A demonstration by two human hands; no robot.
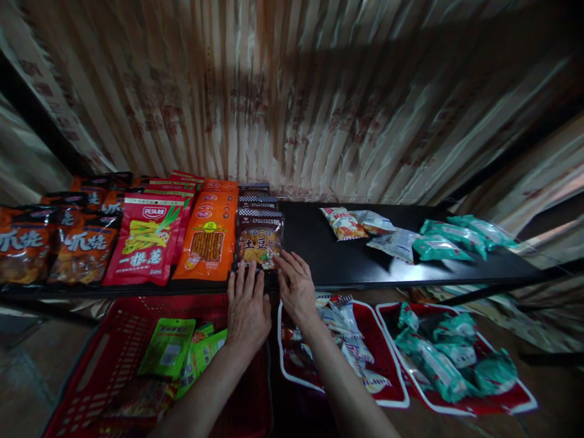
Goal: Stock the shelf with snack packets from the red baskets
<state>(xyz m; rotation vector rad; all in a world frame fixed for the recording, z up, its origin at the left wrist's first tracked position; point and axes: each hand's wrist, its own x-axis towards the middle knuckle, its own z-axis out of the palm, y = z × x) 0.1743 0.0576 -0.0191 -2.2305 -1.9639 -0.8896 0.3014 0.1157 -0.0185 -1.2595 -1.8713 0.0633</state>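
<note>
A dark brown potato-chip bag (259,241) stands at the front of a short row of like bags on the black shelf. My left hand (249,310) is at its lower edge, fingers stretched out and slightly apart. At the bag's lower right corner, the fingertips of my right hand (296,287) rest on or against it, fingers extended and a little bent. Neither hand wraps around the bag. Directly left of it stand orange snack bags (205,234), then pink-red snack bags (143,243) with a green onion printed on them.
Black-and-orange snack bags (84,246) fill the shelf's left end. On the right of the black shelf (337,264) lie a red-and-white packet (343,223), silver packets (393,244) and teal packets (449,238). Below are a red basket (98,359) with green bags (168,347) and two white-rimmed red baskets (396,398).
</note>
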